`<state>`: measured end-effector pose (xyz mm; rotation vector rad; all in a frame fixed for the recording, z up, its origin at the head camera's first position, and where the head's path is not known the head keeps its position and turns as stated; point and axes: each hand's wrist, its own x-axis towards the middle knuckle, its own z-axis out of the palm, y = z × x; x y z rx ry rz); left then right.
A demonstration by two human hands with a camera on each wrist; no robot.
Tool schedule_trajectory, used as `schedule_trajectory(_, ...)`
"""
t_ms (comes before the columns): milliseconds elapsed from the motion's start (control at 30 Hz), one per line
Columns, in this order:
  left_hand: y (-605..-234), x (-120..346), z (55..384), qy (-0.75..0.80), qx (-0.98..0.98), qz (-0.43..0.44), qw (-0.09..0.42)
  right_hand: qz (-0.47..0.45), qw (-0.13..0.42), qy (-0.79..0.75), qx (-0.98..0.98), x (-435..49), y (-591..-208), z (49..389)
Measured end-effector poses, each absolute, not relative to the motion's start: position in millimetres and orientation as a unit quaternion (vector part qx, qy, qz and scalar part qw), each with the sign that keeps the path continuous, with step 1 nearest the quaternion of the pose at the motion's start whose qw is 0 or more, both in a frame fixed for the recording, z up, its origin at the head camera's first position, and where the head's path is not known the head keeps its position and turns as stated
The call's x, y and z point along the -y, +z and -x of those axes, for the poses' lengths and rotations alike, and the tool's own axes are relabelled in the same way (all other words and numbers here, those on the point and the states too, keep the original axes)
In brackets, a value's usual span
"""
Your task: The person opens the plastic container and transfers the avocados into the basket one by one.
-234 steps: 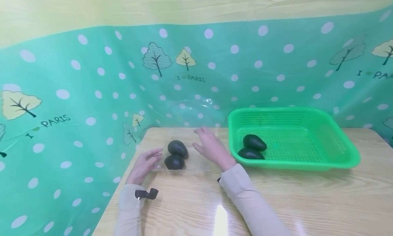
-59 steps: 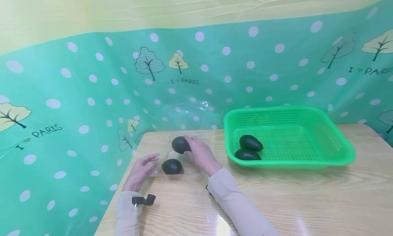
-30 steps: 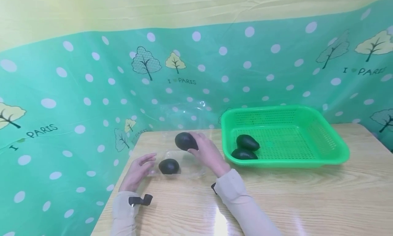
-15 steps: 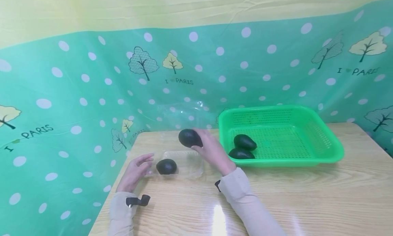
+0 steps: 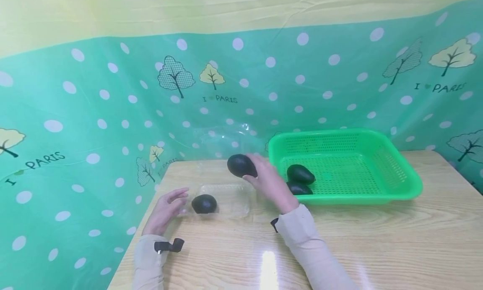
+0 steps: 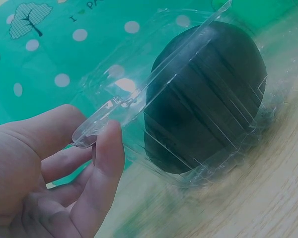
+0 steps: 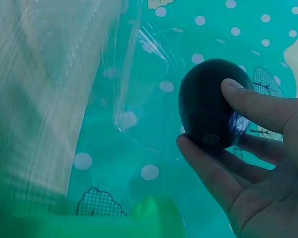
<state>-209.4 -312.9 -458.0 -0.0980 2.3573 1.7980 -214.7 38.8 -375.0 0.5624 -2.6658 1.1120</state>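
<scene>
My right hand (image 5: 269, 183) grips a dark avocado (image 5: 240, 165) above the table, just left of the green basket; the right wrist view shows thumb and fingers around this avocado (image 7: 211, 101). A clear plastic clamshell box (image 5: 232, 199) lies on the table with its lid raised at the back. One more avocado (image 5: 204, 204) sits in the box's left part. At the box's left edge is my left hand (image 5: 166, 210). In the left wrist view its thumb and a finger pinch the box's clear rim (image 6: 92, 130), with the avocado (image 6: 203, 99) behind the plastic.
A green plastic basket (image 5: 409, 183) stands at the back right, with two avocados (image 5: 300, 174) in its left end. The wooden table (image 5: 358, 244) reaches back to a green dotted curtain (image 5: 113, 164).
The right hand has taken one avocado out of the clear box, raised it and carried it right towards the basket. The left hand has stayed at the box's left edge.
</scene>
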Motion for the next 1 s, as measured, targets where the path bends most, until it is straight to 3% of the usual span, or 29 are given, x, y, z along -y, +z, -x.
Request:
schedule_trajectory(233, -457, 313, 208, 0.603, -0.792, 0.032, 0.087, -0.196, 0.118, 0.38, 0.896, -48, -372, 215)
schedule_trajectory(1000, -460, 314, 209, 0.606, -0.79, 0.029, 0.087, -0.145, 0.105, 0.375, 0.91, -87, -371, 215)
